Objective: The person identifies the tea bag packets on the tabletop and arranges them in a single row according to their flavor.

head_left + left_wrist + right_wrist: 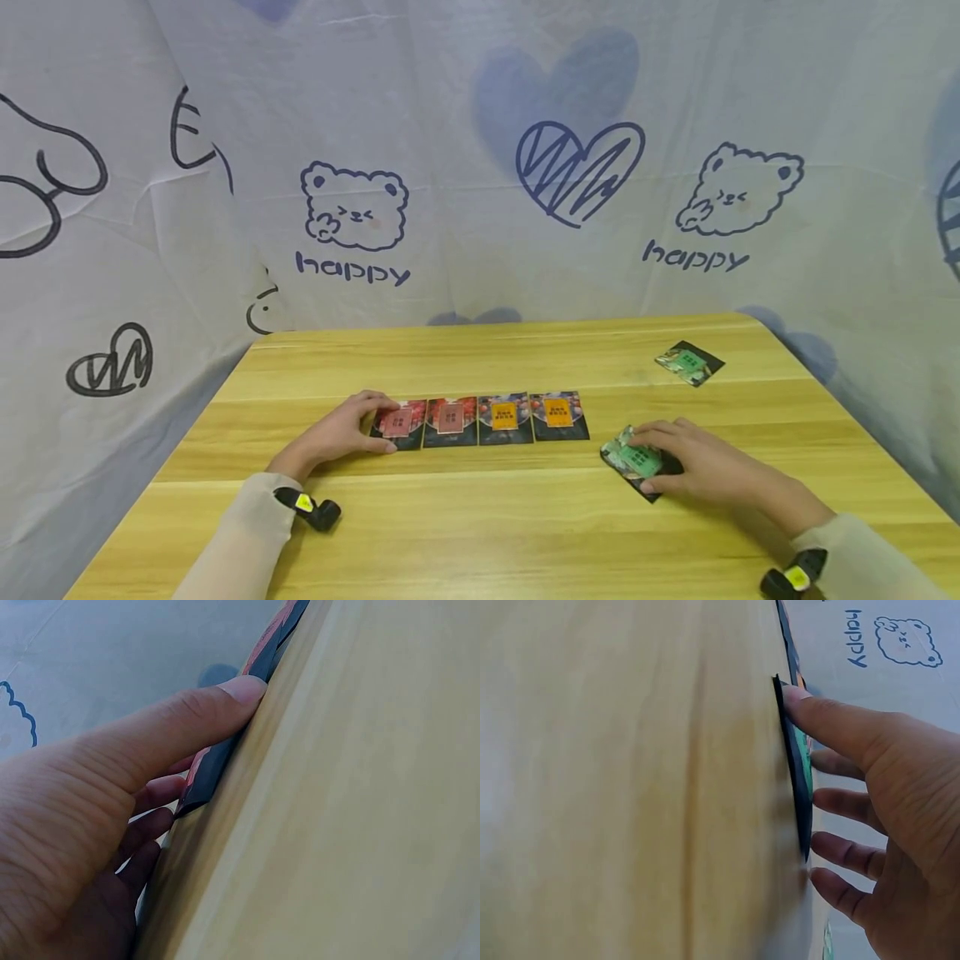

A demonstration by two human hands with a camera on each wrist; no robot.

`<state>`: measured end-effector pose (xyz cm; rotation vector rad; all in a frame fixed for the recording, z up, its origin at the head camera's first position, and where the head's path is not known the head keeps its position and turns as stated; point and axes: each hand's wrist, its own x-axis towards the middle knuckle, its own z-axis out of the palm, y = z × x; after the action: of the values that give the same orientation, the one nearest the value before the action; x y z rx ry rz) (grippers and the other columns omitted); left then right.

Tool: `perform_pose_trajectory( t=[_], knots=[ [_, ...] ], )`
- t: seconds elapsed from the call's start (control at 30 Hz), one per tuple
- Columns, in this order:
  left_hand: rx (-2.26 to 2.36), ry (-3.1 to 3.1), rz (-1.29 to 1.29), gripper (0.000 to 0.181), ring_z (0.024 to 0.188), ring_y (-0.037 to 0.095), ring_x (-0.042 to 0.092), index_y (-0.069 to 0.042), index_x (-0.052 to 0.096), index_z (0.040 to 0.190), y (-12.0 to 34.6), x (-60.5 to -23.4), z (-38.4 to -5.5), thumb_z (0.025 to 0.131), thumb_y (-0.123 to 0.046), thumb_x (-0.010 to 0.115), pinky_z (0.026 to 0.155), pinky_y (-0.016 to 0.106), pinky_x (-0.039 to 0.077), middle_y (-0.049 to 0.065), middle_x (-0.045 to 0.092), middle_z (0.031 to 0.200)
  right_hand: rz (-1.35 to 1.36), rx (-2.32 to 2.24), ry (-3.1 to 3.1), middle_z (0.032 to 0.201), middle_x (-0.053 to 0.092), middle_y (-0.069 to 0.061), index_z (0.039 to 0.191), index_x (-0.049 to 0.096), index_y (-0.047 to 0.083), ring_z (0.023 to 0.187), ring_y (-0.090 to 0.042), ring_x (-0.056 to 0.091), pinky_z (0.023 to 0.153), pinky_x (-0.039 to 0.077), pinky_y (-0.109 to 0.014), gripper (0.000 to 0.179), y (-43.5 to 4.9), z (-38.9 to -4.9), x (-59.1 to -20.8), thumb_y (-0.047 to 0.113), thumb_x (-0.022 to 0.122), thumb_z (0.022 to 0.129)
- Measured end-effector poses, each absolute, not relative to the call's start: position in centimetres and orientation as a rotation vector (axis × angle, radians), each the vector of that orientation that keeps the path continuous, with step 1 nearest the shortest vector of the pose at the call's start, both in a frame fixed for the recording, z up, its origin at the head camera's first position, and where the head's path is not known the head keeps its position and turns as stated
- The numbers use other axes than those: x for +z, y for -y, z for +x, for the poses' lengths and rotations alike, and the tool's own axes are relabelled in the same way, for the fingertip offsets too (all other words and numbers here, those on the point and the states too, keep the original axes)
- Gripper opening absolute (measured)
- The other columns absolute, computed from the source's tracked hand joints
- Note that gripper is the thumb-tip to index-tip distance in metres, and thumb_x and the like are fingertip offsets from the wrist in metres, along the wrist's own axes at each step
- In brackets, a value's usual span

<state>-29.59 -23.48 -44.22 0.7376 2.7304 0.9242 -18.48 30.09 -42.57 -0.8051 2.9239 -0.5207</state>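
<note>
My left hand (pixel 347 429) holds the left end of a red-labelled flat sachet (pixel 397 422), its thumb at the near edge and its fingers at the far edge. In the left wrist view, the thumb (pixel 244 690) presses on the sachet's dark strip. To the right of it lie another red-labelled sachet (pixel 451 419) and two orange-labelled sachets (pixel 506 418), side by side. My right hand (pixel 708 467) grips a green-labelled sachet (pixel 632 457) between thumb and fingers, at a slant right of the row. Part of it is hidden under the hand.
A second green-labelled sachet (pixel 690 363) lies turned at an angle near the far right of the wooden table (pixel 450 533). Behind the table hangs a pale cloth (pixel 450 208) with bear and heart drawings. Each wrist wears a dark strap with a small camera.
</note>
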Motion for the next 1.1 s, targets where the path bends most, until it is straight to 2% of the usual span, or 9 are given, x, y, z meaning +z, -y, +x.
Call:
perform_pose_trajectory(
  t=[0.13, 0.37, 0.77, 1.1],
  knots=[
    [0.921, -2.73, 0.739, 0.072, 0.136, 0.043, 0.032, -0.016, 0.058, 0.135, 23.5, -44.2, -29.6, 0.075, -0.047, 0.083, 0.107, 0.064, 0.026, 0.018, 0.039, 0.146, -0.819, -0.534, -2.942, 0.14, 0.05, -0.005, 0.137, 0.057, 0.021, 0.124, -0.035, 0.046, 0.096, 0.042, -0.06, 0.064, -30.1, -18.5, -42.8, 0.062, 0.06, 0.087],
    [0.917, -2.732, 0.734, 0.072, 0.136, 0.043, 0.032, -0.016, 0.058, 0.136, 23.6, -44.3, -29.6, 0.075, -0.047, 0.082, 0.107, 0.064, 0.026, 0.018, 0.039, 0.147, -0.79, -0.484, -2.984, 0.139, 0.051, -0.007, 0.137, 0.057, 0.019, 0.12, -0.032, 0.047, 0.094, 0.044, -0.056, 0.066, -30.2, -19.2, -43.1, 0.063, 0.059, 0.088],
    [0.945, -2.722, 0.732, 0.072, 0.137, 0.042, 0.031, -0.018, 0.058, 0.135, 23.6, -44.6, -29.8, 0.075, -0.047, 0.083, 0.109, 0.063, 0.025, 0.017, 0.038, 0.147, -0.712, -0.447, -3.046, 0.137, 0.05, -0.018, 0.137, 0.056, 0.013, 0.122, -0.045, 0.045, 0.094, 0.04, -0.064, 0.067, -29.8, -20.6, -43.1, 0.061, 0.058, 0.09],
    [0.937, -2.726, 0.735, 0.071, 0.137, 0.041, 0.032, -0.019, 0.058, 0.135, 23.7, -44.6, -29.8, 0.075, -0.048, 0.082, 0.109, 0.062, 0.026, 0.016, 0.038, 0.147, -0.645, -0.42, -3.115, 0.132, 0.052, -0.015, 0.134, 0.057, 0.012, 0.116, -0.041, 0.049, 0.092, 0.042, -0.061, 0.065, -28.8, -21.7, -43.4, 0.06, 0.06, 0.09]
  ],
)
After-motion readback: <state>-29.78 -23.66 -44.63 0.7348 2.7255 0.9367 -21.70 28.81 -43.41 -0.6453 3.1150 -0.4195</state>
